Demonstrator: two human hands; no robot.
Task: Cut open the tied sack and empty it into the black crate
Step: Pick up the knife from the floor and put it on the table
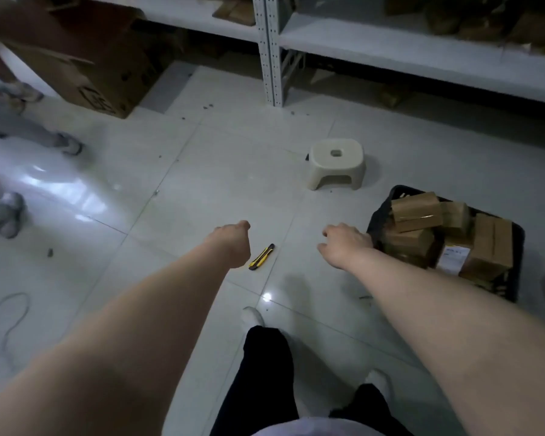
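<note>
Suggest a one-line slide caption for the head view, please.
The left hand and right hand hover over the floor, a utility knife lying between them, the black crate of cardboard boxes alongside.

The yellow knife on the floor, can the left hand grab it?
Probably yes. The left hand hovers just beside the yellow knife, which lies on the floor with nothing on top or in between.

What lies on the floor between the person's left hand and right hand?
A yellow and black utility knife lies on the floor between the left hand and the right hand, nearer the left. The head view shows it.
</note>
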